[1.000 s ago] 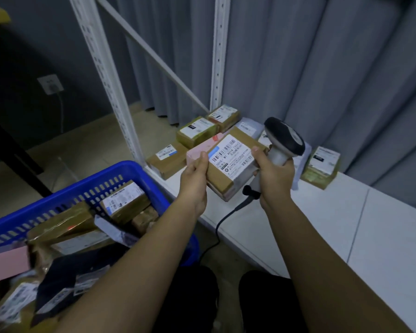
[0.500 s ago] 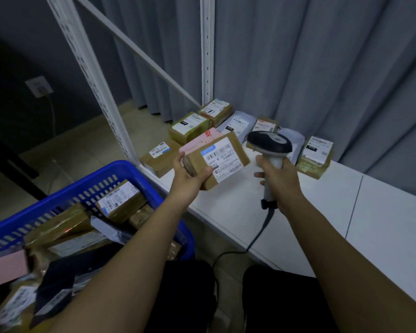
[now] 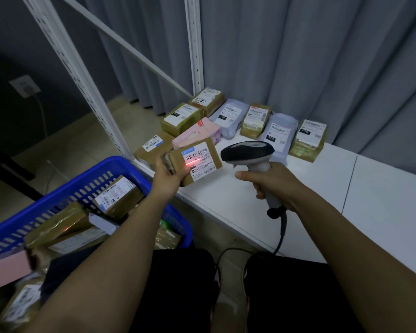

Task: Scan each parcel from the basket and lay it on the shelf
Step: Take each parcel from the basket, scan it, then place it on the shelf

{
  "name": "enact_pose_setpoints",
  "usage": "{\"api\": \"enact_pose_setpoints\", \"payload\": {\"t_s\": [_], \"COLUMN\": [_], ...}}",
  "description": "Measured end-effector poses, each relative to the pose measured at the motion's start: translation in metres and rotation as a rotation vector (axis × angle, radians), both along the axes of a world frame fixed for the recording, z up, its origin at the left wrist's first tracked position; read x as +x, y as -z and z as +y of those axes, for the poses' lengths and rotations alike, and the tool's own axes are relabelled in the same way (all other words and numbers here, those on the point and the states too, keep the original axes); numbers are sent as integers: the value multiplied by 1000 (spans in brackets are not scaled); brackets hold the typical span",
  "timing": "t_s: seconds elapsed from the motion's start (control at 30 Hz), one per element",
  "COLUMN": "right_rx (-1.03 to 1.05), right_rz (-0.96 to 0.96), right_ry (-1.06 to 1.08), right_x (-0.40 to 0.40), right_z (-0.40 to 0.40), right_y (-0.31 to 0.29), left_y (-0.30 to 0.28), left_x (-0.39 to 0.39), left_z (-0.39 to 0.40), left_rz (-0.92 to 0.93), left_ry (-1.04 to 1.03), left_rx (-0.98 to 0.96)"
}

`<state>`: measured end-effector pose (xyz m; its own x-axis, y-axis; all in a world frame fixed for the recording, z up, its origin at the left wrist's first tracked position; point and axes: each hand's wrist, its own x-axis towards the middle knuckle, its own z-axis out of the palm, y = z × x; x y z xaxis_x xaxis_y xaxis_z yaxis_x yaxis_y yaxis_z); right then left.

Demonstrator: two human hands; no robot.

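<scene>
The left hand (image 3: 168, 175) is holding a small brown cardboard parcel (image 3: 195, 162) by one end, above the front edge of the white shelf (image 3: 322, 195). The right hand (image 3: 274, 186) is gripping a grey and black scanner gun (image 3: 249, 155). Its red line is shining on the white label, near the edge. The line could be missing the bars, so the scan may fail. The parcel could also slip into the blue plastic basket (image 3: 87, 186).

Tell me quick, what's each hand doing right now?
Left hand: closed on a cardboard parcel, label up.
Right hand: closed around the scanner, its red line on the label.
</scene>
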<state>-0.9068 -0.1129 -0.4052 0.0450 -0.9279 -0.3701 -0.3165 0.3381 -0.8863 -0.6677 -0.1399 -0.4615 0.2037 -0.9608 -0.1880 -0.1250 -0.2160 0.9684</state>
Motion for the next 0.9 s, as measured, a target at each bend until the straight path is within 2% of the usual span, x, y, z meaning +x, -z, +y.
{"api": "enact_pose_setpoints", "payload": {"t_s": [0.5, 0.63, 0.83, 0.9], "right_rx": [-38, -29, 15, 20], "right_rz": [-40, -74, -54, -66], "right_ry": [28, 56, 87, 102], "right_x": [-6, -7, -9, -10], "right_z": [1, -3, -11, -16], "right_y": [-1, 4, 15, 18], "left_y": [-1, 3, 18, 22], "left_x": [-1, 0, -2, -8], "left_z": [1, -3, -16, -22], "left_rz": [-10, 105, 195, 175], "left_ry": [-27, -109, -224, -234], "left_rx": [60, 204, 402, 453]}}
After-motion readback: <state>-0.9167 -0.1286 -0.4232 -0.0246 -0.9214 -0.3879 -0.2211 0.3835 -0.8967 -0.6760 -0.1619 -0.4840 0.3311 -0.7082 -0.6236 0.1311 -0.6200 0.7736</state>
